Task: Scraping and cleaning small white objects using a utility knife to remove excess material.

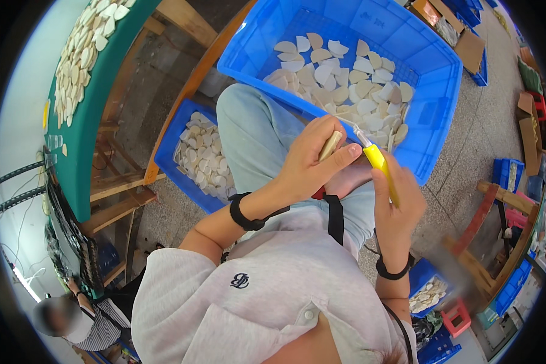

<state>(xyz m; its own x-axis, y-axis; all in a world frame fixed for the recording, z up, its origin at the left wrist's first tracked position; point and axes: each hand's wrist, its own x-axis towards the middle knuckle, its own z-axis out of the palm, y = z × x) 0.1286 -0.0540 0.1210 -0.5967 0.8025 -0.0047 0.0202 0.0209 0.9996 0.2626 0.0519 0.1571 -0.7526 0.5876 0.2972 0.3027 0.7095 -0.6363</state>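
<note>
My left hand point(312, 158) is closed on a cream-coloured flat piece point(330, 146), whose edge shows between thumb and fingers. My right hand point(401, 193) is wrapped round the yellow handle of a knife point(377, 159). Its metal tip points up and left, close to my left fingertips; whether it touches the piece I cannot tell. Both hands are above my lap, at the near rim of a large blue crate point(452, 103). Inside the crate lie many cream and white half-round pieces point(337, 73), loosely heaped toward its near side.
A smaller blue crate point(164, 159) of similar pieces stands left of my knee. Further left, a green-topped table point(97, 91) bears a pile of pieces. Another person point(94, 324) sits at lower left. On the right are a wooden frame point(497, 200), a red stool point(457, 316) and cardboard boxes point(467, 48).
</note>
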